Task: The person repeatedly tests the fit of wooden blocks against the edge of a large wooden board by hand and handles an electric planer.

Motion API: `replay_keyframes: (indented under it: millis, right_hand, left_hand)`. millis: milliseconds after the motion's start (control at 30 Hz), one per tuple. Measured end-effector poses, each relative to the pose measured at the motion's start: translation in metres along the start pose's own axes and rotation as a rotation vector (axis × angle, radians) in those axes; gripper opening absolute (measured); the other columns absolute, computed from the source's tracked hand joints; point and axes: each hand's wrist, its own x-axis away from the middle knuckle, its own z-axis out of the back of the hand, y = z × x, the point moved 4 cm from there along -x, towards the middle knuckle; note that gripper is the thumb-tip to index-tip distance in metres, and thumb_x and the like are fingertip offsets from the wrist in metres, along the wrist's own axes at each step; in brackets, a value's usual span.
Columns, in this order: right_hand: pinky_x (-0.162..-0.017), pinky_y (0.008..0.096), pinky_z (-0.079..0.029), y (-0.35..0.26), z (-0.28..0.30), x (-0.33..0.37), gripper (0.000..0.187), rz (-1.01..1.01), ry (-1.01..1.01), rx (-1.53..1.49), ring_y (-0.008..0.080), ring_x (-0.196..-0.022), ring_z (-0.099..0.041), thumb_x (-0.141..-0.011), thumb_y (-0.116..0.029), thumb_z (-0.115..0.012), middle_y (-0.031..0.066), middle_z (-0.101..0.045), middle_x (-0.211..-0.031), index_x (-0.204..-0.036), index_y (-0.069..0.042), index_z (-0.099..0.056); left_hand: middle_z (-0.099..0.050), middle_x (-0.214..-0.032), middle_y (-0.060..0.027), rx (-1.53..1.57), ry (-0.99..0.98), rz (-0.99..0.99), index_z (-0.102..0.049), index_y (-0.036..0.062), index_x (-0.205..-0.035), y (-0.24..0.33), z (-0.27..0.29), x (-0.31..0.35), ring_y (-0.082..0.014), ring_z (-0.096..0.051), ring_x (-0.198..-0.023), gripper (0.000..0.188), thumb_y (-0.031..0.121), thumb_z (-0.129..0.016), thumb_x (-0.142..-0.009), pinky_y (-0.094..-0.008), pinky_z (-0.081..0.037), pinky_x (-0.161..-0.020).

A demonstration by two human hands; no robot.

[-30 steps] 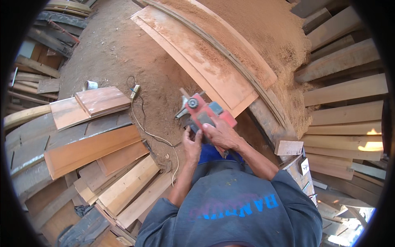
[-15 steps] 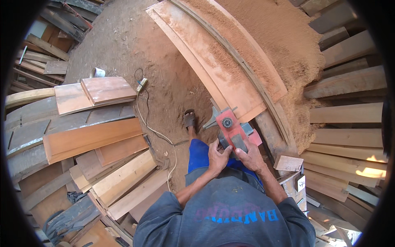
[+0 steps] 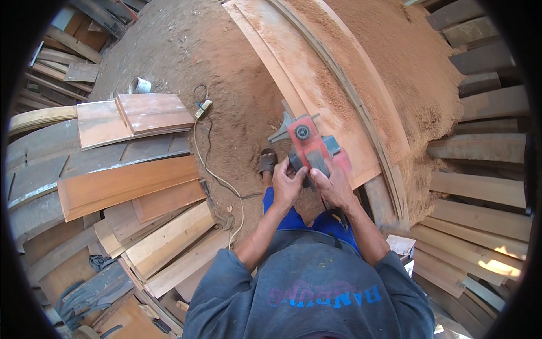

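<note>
A red and grey electric hand planer (image 3: 309,141) with a round black knob and a grey side fence is held in front of me. My left hand (image 3: 288,182) grips its rear left side, fingers curled beneath the body. My right hand (image 3: 334,183) clasps the rear end from the right, thumb on top. Beneath and beyond the tool lies a long reddish wooden board (image 3: 316,96), dusted with shavings. The planer overlaps the board's near left edge; whether its sole touches the wood cannot be told. A narrow weathered strip (image 3: 339,73) runs along the board.
Sawdust (image 3: 426,85) heaps to the right, beside stacked planks (image 3: 480,148). Finished boards (image 3: 127,181) and offcuts lie at left. A power strip (image 3: 202,108) with a pale cord (image 3: 217,178) rests on the dirt floor near a white bucket (image 3: 139,86).
Both hands have pushed the planer forward and slightly left, further up along the board. My arms are stretched out more, and the view has shifted a little.
</note>
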Motion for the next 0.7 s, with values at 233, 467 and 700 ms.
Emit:
replay_keyframes:
  millis: [233, 467, 700]
  right_hand:
    - [-0.084, 0.0451, -0.054, -0.058, -0.007, -0.106, 0.057, 0.004, -0.009, 0.096, 0.0383, -0.097, -0.071, -0.098, -0.048, -0.059, 0.0296, -0.07, -0.101, -0.118, 0.005, -0.064]
    - [-0.072, 0.041, -0.051, -0.094, -0.018, -0.223, 0.046, 0.289, 0.023, 0.157, 0.0287, -0.076, -0.065, -0.102, -0.044, -0.052, 0.0161, -0.068, -0.085, -0.109, -0.001, -0.067]
    - [-0.07, 0.0402, -0.051, -0.085, -0.005, -0.169, 0.048, 0.084, 0.01, 0.122, 0.026, -0.075, -0.066, -0.1, -0.046, -0.054, 0.0154, -0.068, -0.08, -0.109, -0.001, -0.068]
  left_hand:
    - [-0.073, -0.102, -0.0062, 0.16, -0.067, -0.064, -0.068, -0.0033, -0.118, 0.043, 0.03, -0.106, -0.012, -0.068, -0.091, 0.03, 0.014, -0.073, -0.094, -0.0295, -0.055, -0.083]
    - [-0.073, -0.101, -0.0042, 0.149, -0.116, -0.11, -0.07, -0.0029, -0.116, 0.08, 0.058, -0.208, -0.0094, -0.064, -0.085, 0.032, 0.022, -0.075, -0.096, -0.027, -0.052, -0.076]
    - [-0.074, -0.094, -0.0042, 0.001, -0.059, -0.136, -0.072, -0.003, -0.114, 0.065, 0.048, -0.171, -0.0095, -0.064, -0.079, 0.031, 0.021, -0.075, -0.094, -0.0274, -0.053, -0.072]
